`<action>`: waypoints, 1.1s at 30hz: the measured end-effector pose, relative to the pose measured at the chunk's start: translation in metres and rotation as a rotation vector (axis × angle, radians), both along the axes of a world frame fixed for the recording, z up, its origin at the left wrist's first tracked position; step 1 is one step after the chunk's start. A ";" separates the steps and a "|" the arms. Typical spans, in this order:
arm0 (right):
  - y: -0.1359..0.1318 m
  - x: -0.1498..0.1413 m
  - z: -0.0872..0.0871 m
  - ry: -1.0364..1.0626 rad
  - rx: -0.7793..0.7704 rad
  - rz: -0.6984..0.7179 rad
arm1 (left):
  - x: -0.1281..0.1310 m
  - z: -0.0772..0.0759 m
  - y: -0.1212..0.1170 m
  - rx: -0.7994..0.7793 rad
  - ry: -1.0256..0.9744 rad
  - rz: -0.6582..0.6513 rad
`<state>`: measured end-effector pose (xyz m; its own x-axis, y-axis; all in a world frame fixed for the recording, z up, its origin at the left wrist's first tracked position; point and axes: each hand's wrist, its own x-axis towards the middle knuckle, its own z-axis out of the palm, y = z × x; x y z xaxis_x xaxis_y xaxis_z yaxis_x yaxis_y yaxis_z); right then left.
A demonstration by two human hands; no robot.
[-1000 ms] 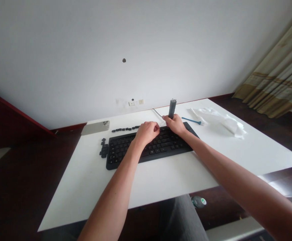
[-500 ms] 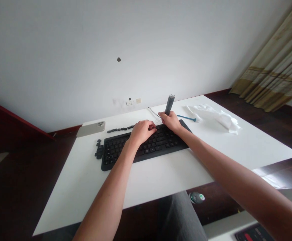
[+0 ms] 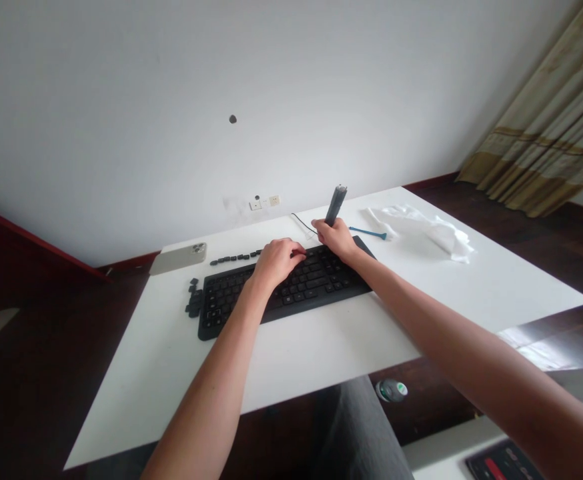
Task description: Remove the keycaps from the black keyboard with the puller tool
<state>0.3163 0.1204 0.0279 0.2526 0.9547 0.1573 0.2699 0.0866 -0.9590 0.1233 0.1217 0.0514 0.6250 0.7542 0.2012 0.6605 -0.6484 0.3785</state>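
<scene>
Currently, the right hand (image 3: 336,240) is closed around an upright dark grey cylinder (image 3: 335,205), its long axis tilted slightly, just past the black rectangular keyboard's (image 3: 281,290) far edge. The left hand (image 3: 276,262), curled over the upper keys, lies nearer the loose black keycaps (image 3: 234,258) lined along that edge; whether its fingertips grip anything is hidden.

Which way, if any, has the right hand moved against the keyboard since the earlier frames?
No: the right hand sits in the same spot on the keyboard's far edge.
</scene>
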 end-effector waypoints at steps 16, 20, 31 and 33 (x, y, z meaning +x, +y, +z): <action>0.010 0.014 0.002 0.050 0.259 -0.103 | -0.010 -0.016 0.028 -0.265 -0.645 0.061; 0.010 0.017 0.003 0.113 0.221 -0.101 | -0.010 -0.014 0.027 -0.447 -0.797 0.073; -0.003 0.007 0.009 -0.174 0.172 0.254 | -0.007 -0.016 0.026 -0.444 -0.762 0.055; -0.003 0.008 0.009 -0.192 0.194 0.318 | -0.004 -0.015 0.024 -0.464 -0.779 0.024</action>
